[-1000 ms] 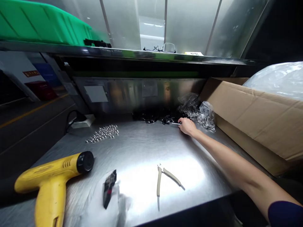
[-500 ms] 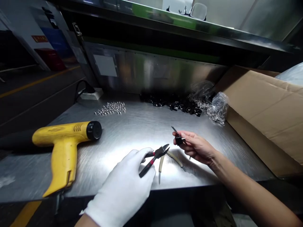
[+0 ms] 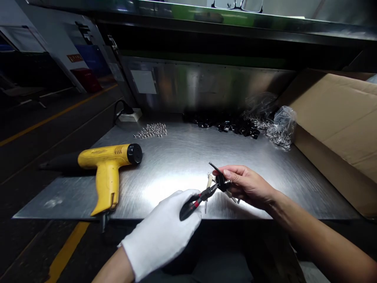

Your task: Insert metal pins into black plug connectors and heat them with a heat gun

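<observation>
My left hand (image 3: 165, 232), in a white glove, is wrapped round the handles of black-and-red cutting pliers (image 3: 203, 196). The tips of the pliers meet a small black part (image 3: 221, 183) with a thin metal rod sticking up from it. Bare fingers of my right hand (image 3: 247, 184) pinch that black part. Whether the jaws are closed on it I cannot tell. Under and behind the hands lies a second hand tool with cream handles (image 3: 209, 181), partly hidden.
On the left lies a yellow heat gun (image 3: 107, 161). Small metal pieces (image 3: 151, 130) are grouped behind it. Black parts (image 3: 226, 126) line the back, beside a plastic bag of metal bits (image 3: 281, 127). A cardboard box (image 3: 335, 118) stands right; a shelf (image 3: 188, 15) overhangs the steel bench.
The pliers have moved right, up to the black part, and their jaws have come closer together. The view has shifted, so the bench sits further right in it.
</observation>
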`<action>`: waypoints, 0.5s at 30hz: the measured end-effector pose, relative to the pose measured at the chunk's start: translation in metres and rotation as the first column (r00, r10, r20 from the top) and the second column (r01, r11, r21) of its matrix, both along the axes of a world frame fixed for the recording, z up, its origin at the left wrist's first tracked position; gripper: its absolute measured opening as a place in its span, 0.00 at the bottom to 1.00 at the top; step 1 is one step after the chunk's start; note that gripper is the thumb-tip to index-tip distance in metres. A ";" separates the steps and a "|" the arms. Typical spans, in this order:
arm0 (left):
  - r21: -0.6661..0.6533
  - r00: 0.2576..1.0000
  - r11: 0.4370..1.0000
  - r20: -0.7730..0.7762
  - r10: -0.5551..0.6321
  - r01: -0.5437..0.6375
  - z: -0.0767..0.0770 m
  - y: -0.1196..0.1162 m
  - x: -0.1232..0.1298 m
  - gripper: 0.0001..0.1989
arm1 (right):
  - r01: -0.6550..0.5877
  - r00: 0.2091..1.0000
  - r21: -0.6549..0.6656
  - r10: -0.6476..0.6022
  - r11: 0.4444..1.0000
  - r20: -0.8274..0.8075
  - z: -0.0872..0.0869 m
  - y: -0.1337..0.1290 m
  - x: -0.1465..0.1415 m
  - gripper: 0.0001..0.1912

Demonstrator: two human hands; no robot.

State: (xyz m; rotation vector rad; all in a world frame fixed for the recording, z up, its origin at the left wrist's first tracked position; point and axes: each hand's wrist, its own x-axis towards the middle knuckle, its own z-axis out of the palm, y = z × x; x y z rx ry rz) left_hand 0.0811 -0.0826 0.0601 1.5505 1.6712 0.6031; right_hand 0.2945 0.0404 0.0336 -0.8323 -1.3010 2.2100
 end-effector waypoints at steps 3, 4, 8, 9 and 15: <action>-0.030 0.999 0.999 0.036 -0.009 0.010 0.000 -0.001 -0.001 0.09 | 0.015 1.000 -0.010 -0.015 1.000 -0.004 0.002 -0.003 0.000 0.16; -0.035 0.999 0.999 0.036 -0.010 0.011 0.000 -0.002 -0.001 0.08 | 0.022 1.000 -0.011 -0.022 1.000 -0.004 0.002 -0.004 -0.001 0.16; -0.034 0.999 0.999 0.037 -0.023 0.024 -0.003 -0.003 0.000 0.07 | 0.028 1.000 0.010 -0.028 1.000 0.002 0.003 -0.008 -0.004 0.17; -0.035 0.999 0.999 0.041 -0.025 0.026 -0.003 -0.003 0.000 0.07 | 0.026 1.000 0.022 -0.026 0.999 0.002 0.003 -0.009 -0.005 0.17; -0.081 0.997 0.996 0.059 -0.043 0.048 0.002 -0.008 -0.001 0.10 | -0.006 1.000 0.114 0.005 0.993 0.016 0.002 -0.015 -0.011 0.18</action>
